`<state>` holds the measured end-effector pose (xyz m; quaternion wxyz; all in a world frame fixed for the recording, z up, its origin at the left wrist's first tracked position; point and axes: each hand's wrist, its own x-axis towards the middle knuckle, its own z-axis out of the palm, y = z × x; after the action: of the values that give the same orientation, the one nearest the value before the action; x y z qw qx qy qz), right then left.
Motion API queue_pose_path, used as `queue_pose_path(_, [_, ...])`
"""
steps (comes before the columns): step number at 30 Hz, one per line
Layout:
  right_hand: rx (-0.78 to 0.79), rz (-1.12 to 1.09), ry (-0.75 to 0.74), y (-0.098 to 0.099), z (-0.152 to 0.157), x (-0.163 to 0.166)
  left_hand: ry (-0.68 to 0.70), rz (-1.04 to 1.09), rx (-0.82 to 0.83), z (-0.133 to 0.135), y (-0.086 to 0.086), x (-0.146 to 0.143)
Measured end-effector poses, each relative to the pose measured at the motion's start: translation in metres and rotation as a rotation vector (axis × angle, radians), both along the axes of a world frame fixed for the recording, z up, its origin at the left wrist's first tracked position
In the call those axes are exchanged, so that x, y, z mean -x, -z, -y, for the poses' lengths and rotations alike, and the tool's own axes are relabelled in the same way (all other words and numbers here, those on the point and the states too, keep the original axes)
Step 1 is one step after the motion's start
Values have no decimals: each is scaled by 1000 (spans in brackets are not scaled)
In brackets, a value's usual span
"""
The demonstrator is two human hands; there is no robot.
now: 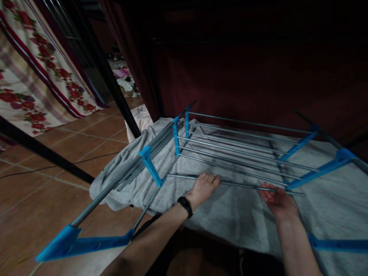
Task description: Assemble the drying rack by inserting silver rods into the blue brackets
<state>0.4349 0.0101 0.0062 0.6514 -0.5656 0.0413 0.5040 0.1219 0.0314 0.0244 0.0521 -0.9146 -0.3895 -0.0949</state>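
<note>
A loose grey metal rod lies crosswise in front of me, low over the grey blanket. My left hand, with a black band on its wrist, is closed over the rod from above. My right hand is palm up, its fingers curled round the rod near the right end. The rod's left end is by a blue plastic bracket on the rack frame. Beyond my hands, several parallel rods span between the left blue brackets and a long right blue bracket.
More grey rods lie bundled along the left side of the frame, on the blanket. Another blue bracket is at the lower right, and a blue corner piece juts over the tiled floor. Dark posts stand left.
</note>
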Motion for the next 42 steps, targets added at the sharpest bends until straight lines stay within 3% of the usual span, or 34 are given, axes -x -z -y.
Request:
queue_pose_path(8, [12, -20, -35, 4, 1, 7, 42, -10, 46, -12, 1, 4])
queue_pose_path(17, [29, 35, 57, 16, 9, -16, 11, -30, 119, -15, -1, 4])
queue_pose_path(22, [20, 27, 62, 18, 4, -7, 27, -3, 145, -16, -1, 8])
queue_pose_path(26, [-27, -26, 63, 16, 3, 6, 29, 56, 216, -21, 4, 9])
queue_pose_path(32, [-128, -47, 200, 13, 5, 3, 17, 114, 310, -36, 11, 18])
queue_pose_path(42, [-246, -24, 258, 14, 8, -9, -145, 65, 382, -57, -13, 41])
